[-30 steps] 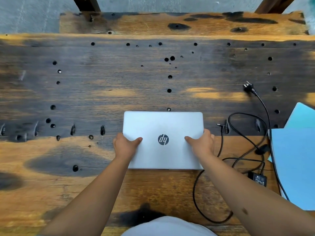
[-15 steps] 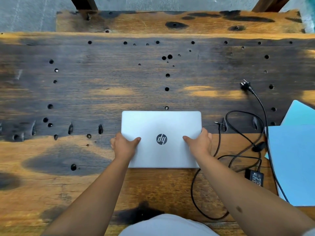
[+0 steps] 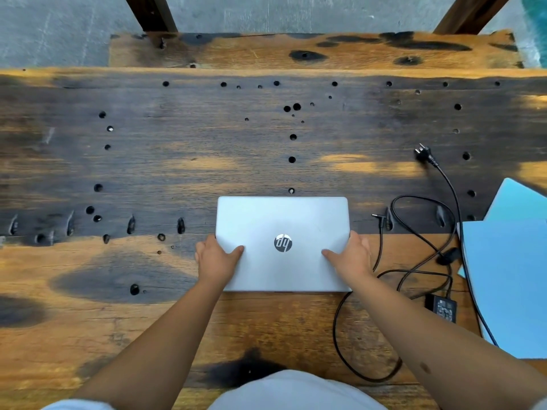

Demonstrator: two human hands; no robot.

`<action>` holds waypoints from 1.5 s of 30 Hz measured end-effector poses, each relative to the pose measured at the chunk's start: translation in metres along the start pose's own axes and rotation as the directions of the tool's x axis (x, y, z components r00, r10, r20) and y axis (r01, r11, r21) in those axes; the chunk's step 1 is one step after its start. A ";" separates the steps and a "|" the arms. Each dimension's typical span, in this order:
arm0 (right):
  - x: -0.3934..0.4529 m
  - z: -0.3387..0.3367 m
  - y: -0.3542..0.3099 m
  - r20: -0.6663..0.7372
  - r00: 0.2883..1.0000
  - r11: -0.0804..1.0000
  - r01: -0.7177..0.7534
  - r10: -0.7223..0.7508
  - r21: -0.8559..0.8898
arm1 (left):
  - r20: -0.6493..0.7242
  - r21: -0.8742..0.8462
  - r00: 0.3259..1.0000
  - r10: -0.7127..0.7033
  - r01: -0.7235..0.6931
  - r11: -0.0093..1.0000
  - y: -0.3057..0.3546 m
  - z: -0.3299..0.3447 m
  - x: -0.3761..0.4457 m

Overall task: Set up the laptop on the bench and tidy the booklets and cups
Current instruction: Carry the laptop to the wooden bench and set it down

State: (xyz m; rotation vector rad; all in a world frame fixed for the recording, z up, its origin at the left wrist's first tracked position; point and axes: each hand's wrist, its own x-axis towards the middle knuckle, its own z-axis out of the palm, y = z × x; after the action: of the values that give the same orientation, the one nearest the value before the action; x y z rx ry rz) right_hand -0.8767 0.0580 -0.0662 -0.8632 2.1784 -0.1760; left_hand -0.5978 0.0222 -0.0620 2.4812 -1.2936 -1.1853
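A closed silver laptop (image 3: 282, 232) with a round dark logo lies flat near the front edge of the scarred wooden bench (image 3: 148, 161). The left hand (image 3: 214, 257) grips its left side, the right hand (image 3: 350, 255) its right side, thumbs on the lid. Light-blue booklets (image 3: 509, 279) lie at the right edge.

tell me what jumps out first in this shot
A closed silver laptop lies mid-bench, the left hand and right hand gripping its side edges. To its right sprawls a black charger cable, unplugged, with light blue booklets at the bench's right edge.
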 end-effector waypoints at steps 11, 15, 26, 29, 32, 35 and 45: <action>-0.050 0.006 0.036 0.077 0.993 0.995 -0.090 0.094 -0.047 | 0.022 -0.080 0.995 -0.099 0.101 0.992 -0.033 0.004 -0.054; -0.052 0.004 0.031 0.056 0.991 0.992 -0.121 0.123 -0.030 | 0.037 -0.058 0.995 -0.092 0.094 0.994 -0.028 0.000 -0.059; -0.072 0.008 0.059 0.120 0.985 0.990 -0.119 0.127 -0.072 | 0.072 -0.054 0.996 -0.057 0.061 0.997 -0.052 0.000 -0.077; -0.073 0.005 0.054 0.127 0.982 0.990 -0.138 0.138 -0.002 | 0.082 -0.106 0.995 -0.048 0.057 0.993 -0.047 -0.005 -0.077; -0.074 -0.001 0.048 0.113 0.981 0.986 -0.162 0.156 0.048 | 0.081 -0.153 0.995 -0.061 0.073 0.986 -0.044 -0.011 -0.075; -0.074 -0.006 0.051 0.116 0.986 0.987 -0.132 0.121 0.095 | 0.074 -0.219 0.991 -0.112 0.126 0.968 -0.046 -0.020 -0.068; -0.073 -0.012 0.053 0.126 0.992 0.993 0.023 -0.009 -0.111 | 0.336 -0.616 0.892 -0.302 0.451 0.646 -0.052 -0.028 -0.053</action>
State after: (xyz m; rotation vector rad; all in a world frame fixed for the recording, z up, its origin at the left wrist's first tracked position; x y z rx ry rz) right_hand -0.8788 0.1432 -0.0330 -0.9299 2.0803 -0.0061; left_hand -0.5627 0.0874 -0.0333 2.1182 -0.2103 -1.6601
